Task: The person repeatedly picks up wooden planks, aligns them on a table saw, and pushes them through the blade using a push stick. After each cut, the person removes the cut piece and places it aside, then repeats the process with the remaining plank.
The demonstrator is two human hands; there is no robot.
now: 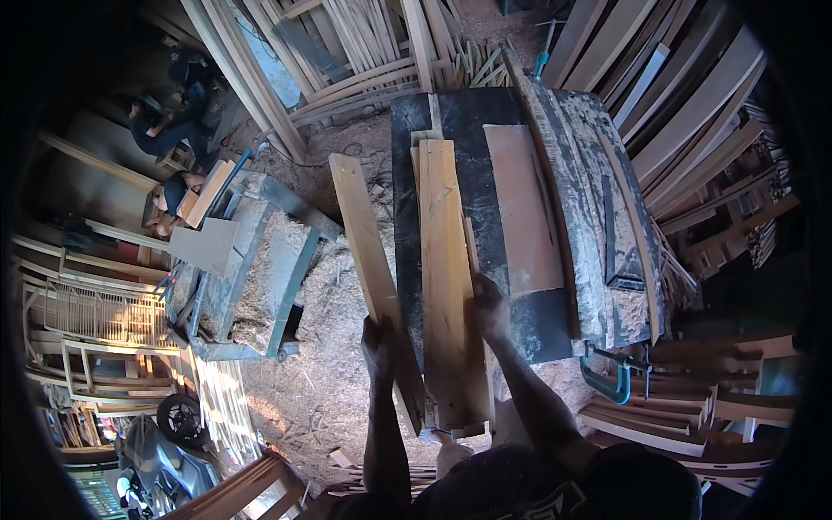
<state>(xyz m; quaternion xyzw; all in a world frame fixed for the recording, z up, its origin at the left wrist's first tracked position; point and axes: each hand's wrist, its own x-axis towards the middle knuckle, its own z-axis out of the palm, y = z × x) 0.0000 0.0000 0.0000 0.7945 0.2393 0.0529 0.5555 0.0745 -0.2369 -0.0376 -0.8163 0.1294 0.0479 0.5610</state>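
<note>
My left hand (379,340) is closed around the lower part of a long wooden board (362,234). That board slants beside the dark-topped table (404,117), its far end reaching out to the left. On the tabletop lies a small stack of planks, the widest a long pale plank (442,286) that runs toward my body past the near edge. My right hand (491,309) is closed at the right side of this stack, gripping its edge; the fingertips are partly hidden in shadow.
A reddish-brown flat panel (524,204) lies on the table, right of the stack, beside a rough timber fence (550,191). A green clamp (609,381) grips the near right corner. At left stands a dusty machine (269,277); people (165,130) sit behind it. Lumber leans around.
</note>
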